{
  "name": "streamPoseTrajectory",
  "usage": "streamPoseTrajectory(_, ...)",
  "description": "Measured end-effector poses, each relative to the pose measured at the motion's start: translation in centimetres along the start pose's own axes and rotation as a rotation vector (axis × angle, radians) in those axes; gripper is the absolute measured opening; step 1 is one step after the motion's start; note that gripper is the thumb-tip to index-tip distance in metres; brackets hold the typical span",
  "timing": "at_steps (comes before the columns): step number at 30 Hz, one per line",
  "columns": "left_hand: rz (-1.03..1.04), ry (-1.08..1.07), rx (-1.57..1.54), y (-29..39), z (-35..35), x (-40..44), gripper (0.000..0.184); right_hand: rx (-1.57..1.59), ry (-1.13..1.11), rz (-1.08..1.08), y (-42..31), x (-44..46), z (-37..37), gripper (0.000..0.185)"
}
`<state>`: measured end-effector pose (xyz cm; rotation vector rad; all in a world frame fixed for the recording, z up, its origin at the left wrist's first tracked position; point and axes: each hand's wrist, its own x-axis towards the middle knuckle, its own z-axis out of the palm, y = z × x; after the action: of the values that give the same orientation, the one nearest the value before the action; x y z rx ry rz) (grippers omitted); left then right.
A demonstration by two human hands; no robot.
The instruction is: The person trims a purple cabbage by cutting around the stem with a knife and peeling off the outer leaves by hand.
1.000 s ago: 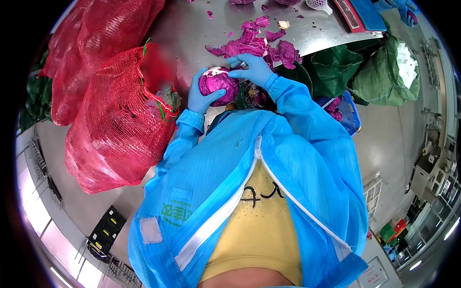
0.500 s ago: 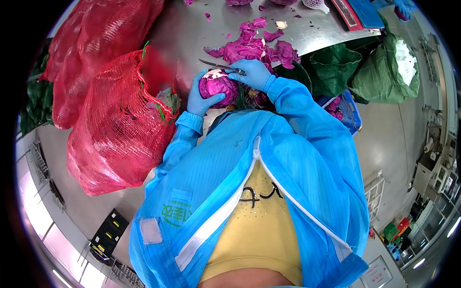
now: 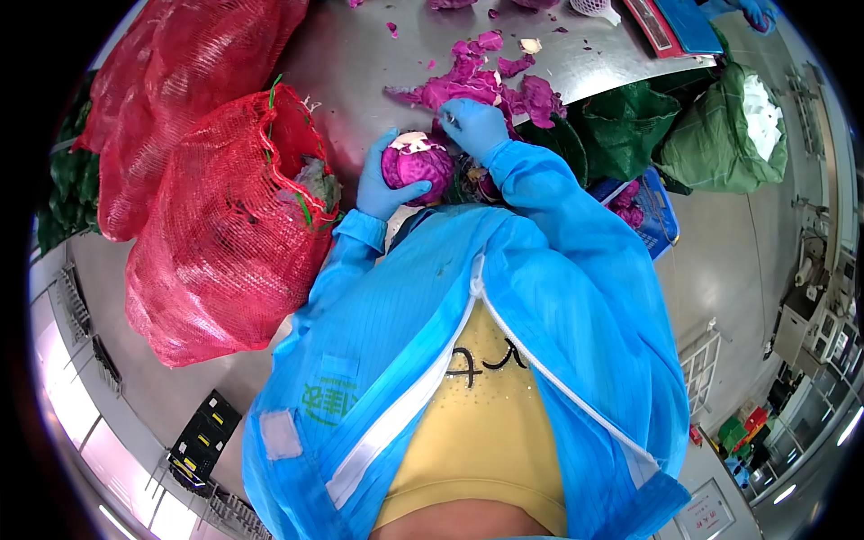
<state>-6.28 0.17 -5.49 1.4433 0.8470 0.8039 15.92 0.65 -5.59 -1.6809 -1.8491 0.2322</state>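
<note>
A red cabbage (image 3: 418,169) with a pale cut stem end facing up rests in my left hand (image 3: 382,180), whose gloved fingers and thumb wrap round its side. Up and to the right of it, apart from the cabbage, my right hand (image 3: 473,128) is curled closed. It held a knife in the earlier frame; the blade does not show now, and only a small dark bit is visible at the fingers. Purple cabbage leaves (image 3: 459,85) lie loose on the metal table (image 3: 351,76) just beyond my hands.
A red mesh sack (image 3: 225,243) stands open at the left, with more red sacks (image 3: 198,81) behind it. Green sacks (image 3: 625,130) and a blue crate (image 3: 661,216) holding purple pieces are at the right. Another person's gloved hand (image 3: 759,13) shows at top right.
My right hand has lifted off the cabbage and moved slightly up and right, and the knife blade has gone from sight. The cabbage and my left hand have shifted slightly right.
</note>
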Motion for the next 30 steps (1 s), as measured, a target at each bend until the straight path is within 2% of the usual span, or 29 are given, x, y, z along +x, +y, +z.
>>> streamPoseTrajectory(2,-0.082,-0.004,0.015,0.2,-0.4,-0.1,0.097,-0.019,-0.131,0.203,0.7,0.3,0.1,0.020)
streamPoseTrajectory(3,-0.085,0.003,-0.041,0.2,-0.5,-0.1,0.098,0.143,-0.108,0.345,0.7,0.0,0.0,0.027)
streamPoseTrajectory(4,-0.087,0.010,-0.098,0.1,-0.7,0.0,0.098,0.138,-0.107,0.347,0.7,-0.3,-0.1,0.027)
streamPoseTrajectory(6,-0.087,0.007,-0.071,-0.3,-1.2,-0.1,0.097,0.594,-0.137,0.584,0.4,-0.9,-0.1,0.034)
streamPoseTrajectory(7,-0.063,-0.020,-0.107,-0.3,-1.4,-0.3,0.097,0.596,-0.145,0.584,0.1,-1.4,0.0,0.034)
streamPoseTrajectory(10,-0.047,-0.055,-0.126,-0.1,-2.1,-0.8,0.098,0.848,-0.389,0.701,-1.5,-2.3,-1.2,0.039)
streamPoseTrajectory(13,-0.068,-0.038,-0.139,0.0,-2.3,-1.4,0.102,1.072,-0.538,0.698,-3.3,-3.4,-1.5,0.048)
streamPoseTrajectory(14,-0.070,-0.013,-0.170,0.0,-2.2,-1.4,0.105,1.031,-0.550,0.724,-3.8,-3.6,-1.8,0.051)
streamPoseTrajectory(17,-0.039,0.053,-0.201,0.3,-1.4,-1.4,0.108,1.005,-0.490,0.721,-4.9,-3.2,-3.1,0.053)
streamPoseTrajectory(19,0.014,0.066,-0.169,-0.5,-1.0,-1.2,0.108,0.952,-0.266,0.504,-4.3,-3.5,-2.4,0.056)
streamPoseTrajectory(20,0.066,0.078,-0.133,-0.9,-0.8,-1.0,0.108,0.948,-0.273,0.503,-3.8,-3.6,-2.3,0.056)
streamPoseTrajectory(24,0.079,0.010,-0.178,-1.3,-0.6,-0.5,0.109,0.893,-0.318,0.471,-1.6,-3.7,-1.9,0.048)
streamPoseTrajectory(26,0.099,-0.011,-0.146,-1.4,-0.7,-0.4,0.109,1.157,-0.470,0.533,-1.0,-3.5,-2.1,0.045)
streamPoseTrajectory(28,0.039,-0.057,-0.278,-1.7,-0.8,-0.5,0.106,1.107,-0.468,0.543,-1.1,-3.4,-1.9,0.040)
streamPoseTrajectory(30,0.008,-0.061,-0.319,-1.9,-1.2,-0.6,0.106,1.258,-0.560,0.686,-1.1,-3.4,-1.7,0.034)
